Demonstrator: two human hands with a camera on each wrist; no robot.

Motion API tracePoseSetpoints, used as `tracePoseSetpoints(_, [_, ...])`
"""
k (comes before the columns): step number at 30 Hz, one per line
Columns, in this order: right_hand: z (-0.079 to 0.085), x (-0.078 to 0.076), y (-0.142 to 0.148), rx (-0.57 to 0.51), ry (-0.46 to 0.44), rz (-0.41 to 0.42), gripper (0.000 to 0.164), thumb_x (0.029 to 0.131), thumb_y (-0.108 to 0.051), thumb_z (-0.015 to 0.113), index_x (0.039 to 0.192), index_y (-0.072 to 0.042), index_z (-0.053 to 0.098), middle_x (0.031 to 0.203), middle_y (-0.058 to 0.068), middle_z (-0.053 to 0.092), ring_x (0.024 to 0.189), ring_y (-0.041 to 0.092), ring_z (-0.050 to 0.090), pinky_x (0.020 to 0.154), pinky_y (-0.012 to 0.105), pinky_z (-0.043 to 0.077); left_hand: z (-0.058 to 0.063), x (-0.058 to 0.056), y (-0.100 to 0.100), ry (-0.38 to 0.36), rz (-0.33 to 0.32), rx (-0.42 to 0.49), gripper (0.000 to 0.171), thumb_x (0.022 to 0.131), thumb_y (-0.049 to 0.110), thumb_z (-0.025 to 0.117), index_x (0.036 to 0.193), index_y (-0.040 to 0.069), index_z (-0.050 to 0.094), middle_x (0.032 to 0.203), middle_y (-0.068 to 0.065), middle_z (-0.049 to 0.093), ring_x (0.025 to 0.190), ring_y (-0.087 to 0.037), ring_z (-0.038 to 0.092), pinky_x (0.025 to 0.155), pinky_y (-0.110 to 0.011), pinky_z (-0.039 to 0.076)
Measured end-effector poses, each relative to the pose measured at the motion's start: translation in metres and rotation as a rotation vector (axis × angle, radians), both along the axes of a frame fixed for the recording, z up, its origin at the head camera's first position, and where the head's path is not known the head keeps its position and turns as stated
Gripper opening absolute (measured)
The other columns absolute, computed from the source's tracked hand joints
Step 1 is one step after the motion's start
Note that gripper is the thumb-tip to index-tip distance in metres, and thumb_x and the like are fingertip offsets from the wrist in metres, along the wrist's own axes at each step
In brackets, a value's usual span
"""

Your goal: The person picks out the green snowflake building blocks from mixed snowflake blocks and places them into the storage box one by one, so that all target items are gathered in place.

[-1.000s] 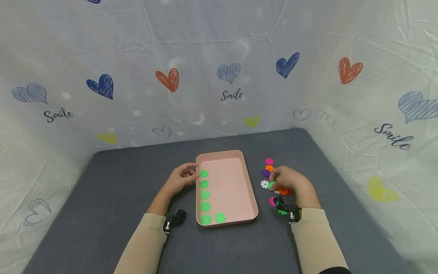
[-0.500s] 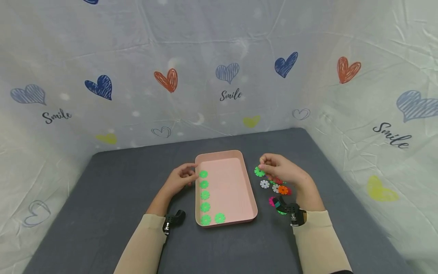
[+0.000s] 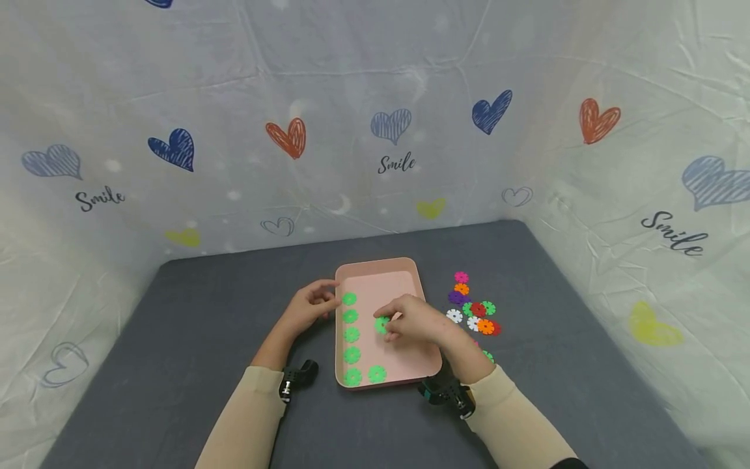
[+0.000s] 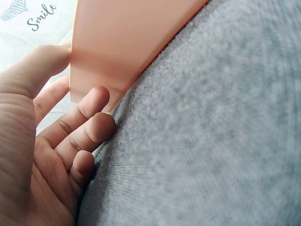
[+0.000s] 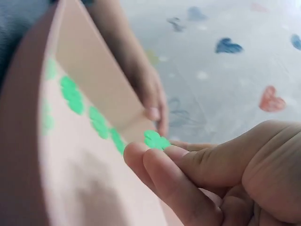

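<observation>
Head: right fingers (image 3: 396,305) pinch disc (image 3: 381,325) between tray edges (image 3: 375,266).

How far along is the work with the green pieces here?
Looks done: six green pieces lie in the pink tray, five lining its left side. In hand: the right hand pinches a seventh green piece above the tray. Probably left: the loose green pieces among mixed colours right of the tray.
</observation>
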State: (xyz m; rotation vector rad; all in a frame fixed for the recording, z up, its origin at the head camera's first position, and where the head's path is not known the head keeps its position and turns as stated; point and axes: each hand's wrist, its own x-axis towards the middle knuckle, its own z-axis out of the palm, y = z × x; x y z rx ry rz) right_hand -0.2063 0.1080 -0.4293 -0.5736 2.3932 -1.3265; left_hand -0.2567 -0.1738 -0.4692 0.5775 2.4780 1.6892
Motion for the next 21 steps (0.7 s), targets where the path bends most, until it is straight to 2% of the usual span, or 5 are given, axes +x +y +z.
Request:
tracePoseSetpoints(4, [-0.01, 0.006, -0.016, 0.113, 0.054, 0.047, 0.022, 0.095, 0.002, 0.069, 0.116, 0.004, 0.076, 0.081, 0.002, 0.073, 0.057, 0.009, 0.061, 0.058, 0.022, 0.046, 0.0, 0.0, 0.0, 0.004, 0.005, -0.003, 0.048, 0.096, 0.004, 0.072, 0.138, -0.011, 0.055, 0.094, -0.016, 0.068, 0.07, -0.038, 0.061, 0.062, -0.036, 0.049])
tracePoseSetpoints(8, [-0.018, 0.009, -0.024, 0.163, 0.117, 0.036, 0.012, 0.091, 0.0, 0.075, 0.103, -0.001, 0.079, 0.067, 0.0, 0.066, 0.05, 0.008, 0.055, 0.057, 0.023, 0.044, 0.001, 0.001, 0.001, 0.007, 0.006, -0.005, 0.048, 0.096, 0.004, 0.072, 0.138, -0.01, 0.055, 0.093, -0.015, 0.068, 0.07, -0.037, 0.062, 0.062, -0.035, 0.048])
tracePoseSetpoints(10, [-0.022, 0.009, -0.026, 0.165, 0.158, 0.018, 0.009, 0.087, 0.0, 0.079, 0.094, -0.005, 0.077, 0.065, -0.002, 0.063, 0.053, 0.008, 0.055, 0.058, 0.025, 0.045, 0.001, 0.001, 0.001, 0.008, 0.006, -0.004, 0.047, 0.096, 0.004, 0.072, 0.138, -0.01, 0.056, 0.092, -0.015, 0.068, 0.07, -0.037, 0.062, 0.062, -0.035, 0.048])
tracePoseSetpoints(13, [-0.028, 0.008, -0.03, 0.182, 0.227, 0.008, 0.014, 0.082, -0.002, 0.083, 0.085, -0.011, 0.072, 0.068, -0.006, 0.06, 0.061, 0.008, 0.055, 0.063, 0.027, 0.046, 0.001, 0.001, 0.001, 0.009, 0.006, -0.004, 0.047, 0.096, 0.004, 0.072, 0.138, -0.01, 0.056, 0.092, -0.015, 0.068, 0.07, -0.037, 0.062, 0.063, -0.036, 0.049])
tracePoseSetpoints(21, [-0.031, 0.007, -0.033, 0.246, 0.323, 0.04, 0.014, 0.085, -0.013, 0.086, 0.081, -0.017, 0.072, 0.074, -0.009, 0.059, 0.071, 0.009, 0.053, 0.07, 0.029, 0.047, 0.002, 0.001, 0.0, -0.002, 0.003, -0.001, 0.048, 0.096, 0.005, 0.072, 0.138, -0.01, 0.055, 0.094, -0.017, 0.067, 0.072, -0.04, 0.062, 0.062, -0.036, 0.048])
